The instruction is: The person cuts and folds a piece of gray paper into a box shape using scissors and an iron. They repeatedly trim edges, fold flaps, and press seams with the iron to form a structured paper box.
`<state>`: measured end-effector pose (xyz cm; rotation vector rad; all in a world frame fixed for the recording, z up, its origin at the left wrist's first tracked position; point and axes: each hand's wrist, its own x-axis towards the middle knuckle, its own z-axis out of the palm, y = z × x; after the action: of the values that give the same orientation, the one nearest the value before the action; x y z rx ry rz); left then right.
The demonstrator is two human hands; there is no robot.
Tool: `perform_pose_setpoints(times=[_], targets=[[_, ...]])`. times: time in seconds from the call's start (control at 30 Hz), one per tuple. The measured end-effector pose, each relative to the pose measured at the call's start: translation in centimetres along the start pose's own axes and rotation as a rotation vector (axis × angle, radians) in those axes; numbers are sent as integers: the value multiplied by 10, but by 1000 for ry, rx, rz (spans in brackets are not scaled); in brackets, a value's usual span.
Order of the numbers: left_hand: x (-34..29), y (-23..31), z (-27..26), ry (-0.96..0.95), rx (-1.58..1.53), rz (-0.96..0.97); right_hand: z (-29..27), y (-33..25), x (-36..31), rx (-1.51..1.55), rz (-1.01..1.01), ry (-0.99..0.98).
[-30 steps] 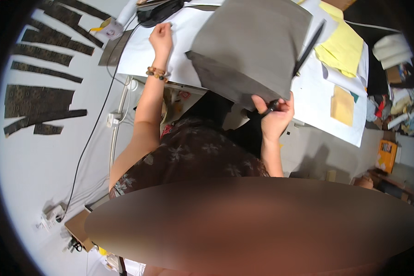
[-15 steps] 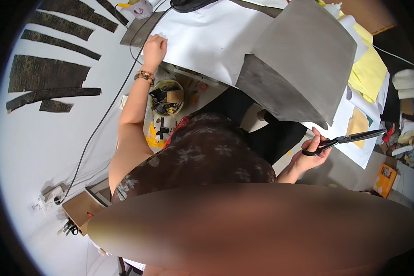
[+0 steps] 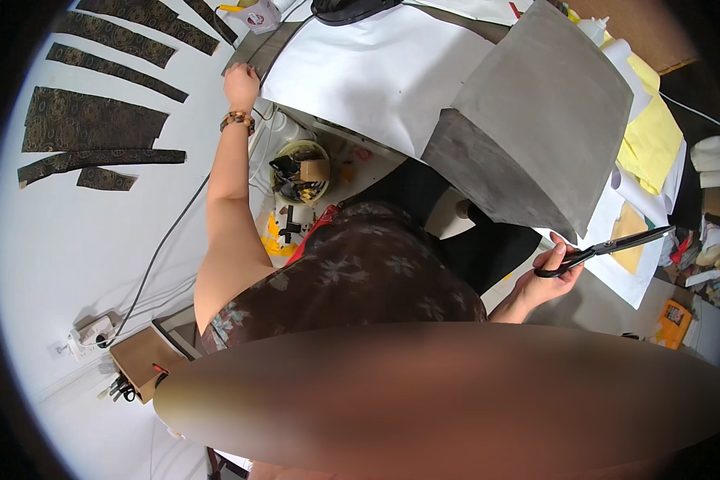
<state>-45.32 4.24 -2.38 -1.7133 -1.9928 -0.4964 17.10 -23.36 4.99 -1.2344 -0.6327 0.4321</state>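
Observation:
My right hand (image 3: pixel 550 276) holds a pair of large black scissors (image 3: pixel 596 252) by the handles, with the blades pointing right. They are beside the near corner of a big grey sheet (image 3: pixel 540 104), whose darker flap (image 3: pixel 508 172) hangs over the table edge. At the table's left edge, my left hand (image 3: pixel 242 86) has its fingers curled; what they may hold is hidden. A black cable (image 3: pixel 164 244) runs beside my left arm. A black appliance (image 3: pixel 356 8), partly cut off, stands on white paper (image 3: pixel 368 64).
Patterned dark fabric strips (image 3: pixel 96 120) hang on the white wall at left. Below the table edge stands a bin (image 3: pixel 300 172) filled with scraps. Yellow paper (image 3: pixel 652 136) and white sheets lie right of the grey sheet. A wall socket (image 3: pixel 94 336) is at lower left.
My left hand has moved left, from the white paper to the table's left edge beside the cable. My right hand still holds the scissors in nearly the same place.

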Motion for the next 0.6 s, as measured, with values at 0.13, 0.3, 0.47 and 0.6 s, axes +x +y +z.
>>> perform_pose_setpoints(times=[0.13,0.3,0.47,0.6], targets=[[-11,-16,14,-53,1,30,-2,4,4,17,-13,1],[-2,-14,-15,-205,-182,-108,-3,13,20,57,32,46],[-25,152,-93,20,-1078,-96,-6,15,29,116,97,12],[-56,281,-161,-352,-1634,242,-4,9,29,207,84,-182]])
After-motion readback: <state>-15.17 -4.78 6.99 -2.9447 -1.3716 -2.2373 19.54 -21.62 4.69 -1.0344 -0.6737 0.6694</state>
